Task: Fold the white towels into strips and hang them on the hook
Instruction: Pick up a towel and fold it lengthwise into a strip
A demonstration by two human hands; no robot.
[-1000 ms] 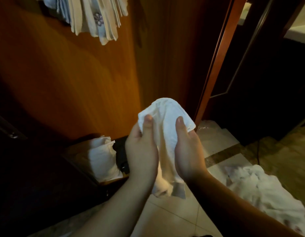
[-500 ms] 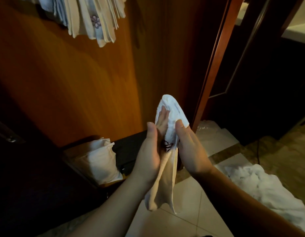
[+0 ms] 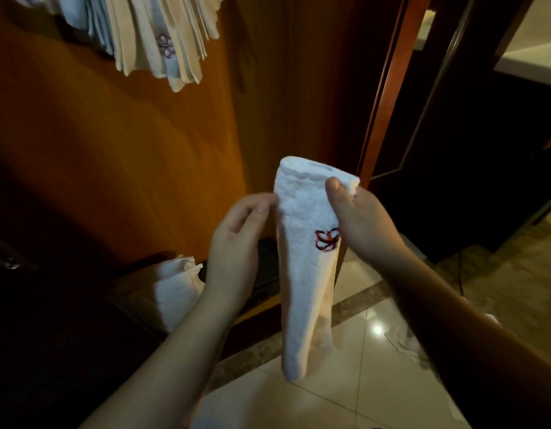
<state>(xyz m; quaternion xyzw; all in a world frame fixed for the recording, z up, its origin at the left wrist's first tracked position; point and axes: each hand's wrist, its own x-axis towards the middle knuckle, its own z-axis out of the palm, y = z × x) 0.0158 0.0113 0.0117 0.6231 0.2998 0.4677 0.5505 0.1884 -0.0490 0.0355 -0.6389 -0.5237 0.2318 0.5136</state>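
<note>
Head view: our right hand [image 3: 365, 226] pinches the folded towel [image 3: 303, 267] near its top, mid-scene; the strip hangs down. Our left hand [image 3: 237, 243], half-curled, holds nothing, just left of it. Hung towels [image 3: 150, 35] far left.

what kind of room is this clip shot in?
Probably a hotel-style room or bathroom entry, hedged. Cues: a bunch of folded white towels hanging against a wood-panelled wall, glossy floor tiles with a marble border, and a logo-embroidered towel strip held in the right hand.
</note>
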